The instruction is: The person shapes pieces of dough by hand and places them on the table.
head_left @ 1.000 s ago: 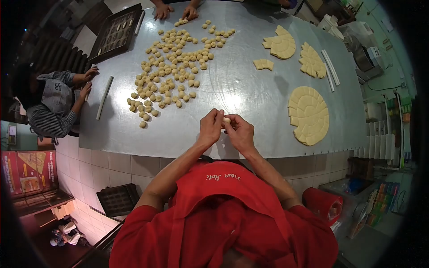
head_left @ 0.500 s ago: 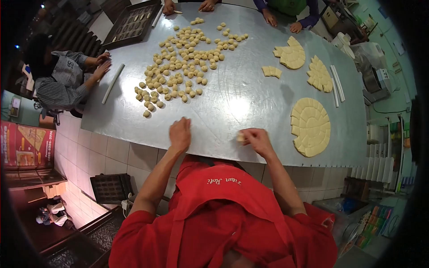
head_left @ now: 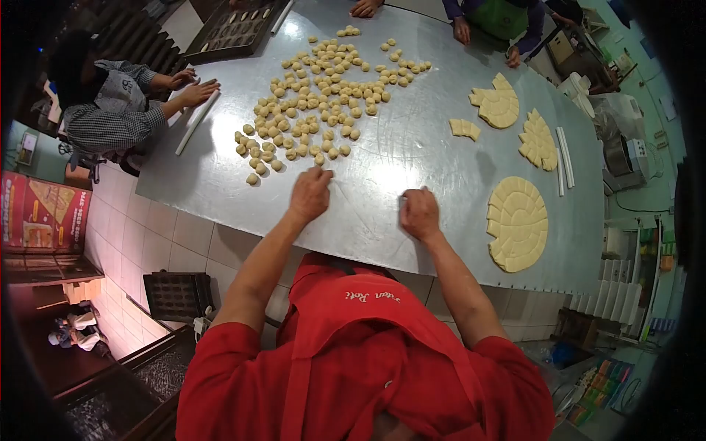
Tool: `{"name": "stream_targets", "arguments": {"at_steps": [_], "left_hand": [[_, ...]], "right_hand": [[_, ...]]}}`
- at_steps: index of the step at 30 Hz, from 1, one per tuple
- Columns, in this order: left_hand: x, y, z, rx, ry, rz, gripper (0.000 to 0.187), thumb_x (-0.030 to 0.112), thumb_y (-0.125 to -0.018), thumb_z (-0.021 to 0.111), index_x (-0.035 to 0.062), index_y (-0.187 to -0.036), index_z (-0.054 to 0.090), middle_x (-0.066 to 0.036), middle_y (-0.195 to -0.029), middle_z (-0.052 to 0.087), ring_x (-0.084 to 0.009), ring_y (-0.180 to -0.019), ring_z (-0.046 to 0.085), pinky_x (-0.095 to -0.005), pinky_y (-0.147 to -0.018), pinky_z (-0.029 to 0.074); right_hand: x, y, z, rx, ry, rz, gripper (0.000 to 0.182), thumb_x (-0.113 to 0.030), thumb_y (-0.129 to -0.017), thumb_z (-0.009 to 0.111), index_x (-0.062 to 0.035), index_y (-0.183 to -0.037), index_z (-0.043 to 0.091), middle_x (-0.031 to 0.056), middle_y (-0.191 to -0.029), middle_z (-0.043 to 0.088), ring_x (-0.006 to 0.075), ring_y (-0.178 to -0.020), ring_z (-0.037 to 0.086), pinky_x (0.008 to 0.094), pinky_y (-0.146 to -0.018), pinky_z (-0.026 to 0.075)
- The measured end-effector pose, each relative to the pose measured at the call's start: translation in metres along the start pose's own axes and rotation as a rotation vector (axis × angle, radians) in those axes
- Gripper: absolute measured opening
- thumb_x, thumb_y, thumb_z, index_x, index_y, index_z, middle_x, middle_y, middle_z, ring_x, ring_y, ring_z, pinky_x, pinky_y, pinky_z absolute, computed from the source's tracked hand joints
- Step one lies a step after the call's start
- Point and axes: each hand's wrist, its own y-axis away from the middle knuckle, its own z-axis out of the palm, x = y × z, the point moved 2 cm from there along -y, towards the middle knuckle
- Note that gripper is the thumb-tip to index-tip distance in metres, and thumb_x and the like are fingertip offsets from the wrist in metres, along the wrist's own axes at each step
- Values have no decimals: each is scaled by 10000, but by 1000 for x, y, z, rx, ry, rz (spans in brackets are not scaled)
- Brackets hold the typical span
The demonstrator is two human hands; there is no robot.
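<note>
Left hand (head_left: 311, 195), ours: fingers loosely curled, just near of the closest dough; anything beneath the palm is hidden, so we cannot tell what it holds. Right hand (head_left: 420, 213), ours: fingers folded into a loose fist at the counter (head_left: 375, 246); contents likewise hidden from us.

Small round pale-yellow dough balls (head_left: 344, 150): loose group, left and far of our right hand, some just beyond our left fingertips.

Handling, in our judgement: soft dough wants light, even pressure and relaxed fingers; we should avoid flattening balls or pressing neighbours together.

Large round pale-yellow dough slab (head_left: 518, 224), scored into pieces: right of our right hand, well apart.

Edges: the near metal rim passes beneath our forearms; we do best working inward from it. At the left edge, a co-worker's hands (head_left: 198, 94) beside a slim white rod (head_left: 189, 135).

Room: a broad shiny metal stretch between balls and slab, suited to low, short sideways moves.
</note>
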Motion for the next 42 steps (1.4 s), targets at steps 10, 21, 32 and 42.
{"name": "stream_targets", "arguments": {"at_steps": [10,21,32,42], "left_hand": [[12,95,-40,-118,242,-413,267,68,-879,753,52,-1127,657,-166,-1124,651,-387,-1071,620,-486,-937,504],[-49,34,-123,29,173,-468,472,99,-969,724,73,-1422,595,-142,-1349,612,-300,-1145,624,-420,-926,548],[-13,34,-80,-94,373,-610,357,55,-981,686,62,-1336,645,-143,-1257,657,-259,-1001,671,-369,-802,575],[70,-2,18,-298,1163,-843,294,200,-1062,681,6,-1281,708,-146,-1137,775,-154,-986,732,-315,-836,606]], "right_hand": [[-46,52,-21,-327,-181,635,151,-121,-922,720,-46,-1052,706,162,-980,679,358,-938,656,473,-858,538],[171,-80,30,270,98,1051,783,-456,-958,735,75,-1494,529,323,-1511,502,484,-1444,412,567,-1213,328],[277,-60,8,561,234,1228,584,-507,-890,801,-13,-1187,710,256,-1095,740,459,-1007,708,504,-960,541],[-61,-7,14,-128,-1302,989,361,-78,-968,779,9,-1303,678,110,-1140,777,185,-983,754,323,-804,630]]}}
